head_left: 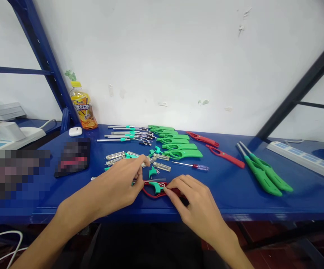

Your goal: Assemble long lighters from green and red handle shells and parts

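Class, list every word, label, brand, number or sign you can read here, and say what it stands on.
"冰红茶": on the bottle, its first character partly turned away.
Smaller print on the bottle: too small and blurred to read.
Mark on the white case: too small to read.
No other text is legible.

Red looped casing (150, 195) near the blue table (234, 201) edge, curved teal trigger (157, 188) at its loop.

A scuffed white wall (178, 56) rose behind the blue workbench (234, 190), flanked by slanting metal posts (299, 89), with reddish floor tiles (268, 257) showing dimly below.
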Demonstrator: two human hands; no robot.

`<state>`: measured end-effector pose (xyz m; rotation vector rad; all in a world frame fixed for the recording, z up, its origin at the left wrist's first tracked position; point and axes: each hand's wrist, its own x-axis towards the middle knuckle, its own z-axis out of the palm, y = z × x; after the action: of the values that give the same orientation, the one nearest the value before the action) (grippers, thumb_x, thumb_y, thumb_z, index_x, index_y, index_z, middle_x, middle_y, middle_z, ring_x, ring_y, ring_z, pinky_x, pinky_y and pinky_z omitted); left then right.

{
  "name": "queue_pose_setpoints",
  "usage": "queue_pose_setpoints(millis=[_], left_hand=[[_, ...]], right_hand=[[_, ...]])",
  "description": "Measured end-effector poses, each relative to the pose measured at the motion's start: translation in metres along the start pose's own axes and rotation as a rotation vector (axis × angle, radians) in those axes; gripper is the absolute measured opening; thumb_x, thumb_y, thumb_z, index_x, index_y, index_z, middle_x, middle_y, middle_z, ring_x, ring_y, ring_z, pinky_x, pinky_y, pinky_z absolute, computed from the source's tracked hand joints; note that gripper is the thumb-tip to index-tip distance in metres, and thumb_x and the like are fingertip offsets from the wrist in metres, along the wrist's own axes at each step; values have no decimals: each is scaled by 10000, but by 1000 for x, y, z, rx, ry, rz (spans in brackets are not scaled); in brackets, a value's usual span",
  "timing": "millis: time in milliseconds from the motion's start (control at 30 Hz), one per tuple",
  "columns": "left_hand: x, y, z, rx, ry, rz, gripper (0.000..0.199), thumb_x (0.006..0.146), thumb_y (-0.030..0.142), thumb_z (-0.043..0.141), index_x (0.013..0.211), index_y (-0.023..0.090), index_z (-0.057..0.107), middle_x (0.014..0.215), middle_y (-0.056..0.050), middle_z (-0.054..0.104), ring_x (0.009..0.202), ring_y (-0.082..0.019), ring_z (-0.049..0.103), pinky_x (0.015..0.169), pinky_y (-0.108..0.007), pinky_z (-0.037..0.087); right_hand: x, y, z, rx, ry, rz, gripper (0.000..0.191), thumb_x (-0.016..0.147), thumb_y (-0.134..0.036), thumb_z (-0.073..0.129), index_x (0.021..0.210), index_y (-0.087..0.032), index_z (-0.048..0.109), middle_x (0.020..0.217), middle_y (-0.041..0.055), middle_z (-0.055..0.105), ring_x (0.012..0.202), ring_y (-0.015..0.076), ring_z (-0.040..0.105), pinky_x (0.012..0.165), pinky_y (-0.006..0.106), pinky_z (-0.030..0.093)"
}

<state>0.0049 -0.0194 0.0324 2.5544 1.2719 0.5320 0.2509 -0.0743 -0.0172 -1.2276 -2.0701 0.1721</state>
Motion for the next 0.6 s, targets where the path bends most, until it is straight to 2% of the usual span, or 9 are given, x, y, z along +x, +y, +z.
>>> queue_pose_setpoints(millis=[67, 100, 233, 300, 467, 600], left_hand=[[-1, 1, -2, 9, -9, -10, 339, 1056, 252, 431, 1378, 268, 538, 1092, -50, 711, 1009, -274, 672, 875, -396, 500], [-1, 2, -3, 17, -17, -3, 329, 1057, 251, 439, 1361, 272, 563, 1092, -47, 720, 1018, -275, 675, 877, -392, 499], [0, 4, -7, 33, -62, 52, 196, 1054, 231, 492, 1099, 258, 680, 1077, -35, 744, 1005, -262, 685, 872, -371, 483], [1, 3, -7, 26, -89, 58, 178, 1062, 239, 520, 1053, 248, 698, 1072, -37, 747, 1009, -259, 685, 865, -368, 477], [3, 3, -5, 18, -109, 82, 180, 1072, 223, 547, 1037, 245, 721, 1052, -33, 737, 999, -248, 681, 859, -364, 472], [3, 8, -3, 39, -129, 115, 146, 1071, 240, 588, 1106, 278, 724, 1068, -15, 733, 986, -247, 684, 825, -361, 473]], right_hand=[[0, 0, 0, 2, -1, -5, 125, 1111, -246, 626, 992, -253, 664, 975, -10, 735, 863, 207, 662, 811, 363, 466], [0, 1, 0, 6, -1, -5, 118, 1112, -243, 624, 1002, -253, 668, 984, -9, 738, 873, 208, 665, 812, 364, 470], [0, 2, -1, 27, -15, -12, 127, 1116, -237, 614, 1006, -251, 676, 993, -4, 745, 887, 208, 675, 843, 374, 484], [0, 2, -2, 25, -23, -22, 149, 1124, -236, 597, 1000, -248, 678, 990, 1, 745, 892, 209, 680, 862, 380, 489], [-1, 3, -2, -1, -25, -56, 177, 1135, -242, 571, 1004, -240, 690, 993, 27, 743, 894, 219, 683, 836, 380, 502], [-1, 3, -1, -3, -16, -69, 153, 1126, -235, 595, 1010, -238, 695, 999, 23, 737, 892, 213, 676, 828, 373, 502]])
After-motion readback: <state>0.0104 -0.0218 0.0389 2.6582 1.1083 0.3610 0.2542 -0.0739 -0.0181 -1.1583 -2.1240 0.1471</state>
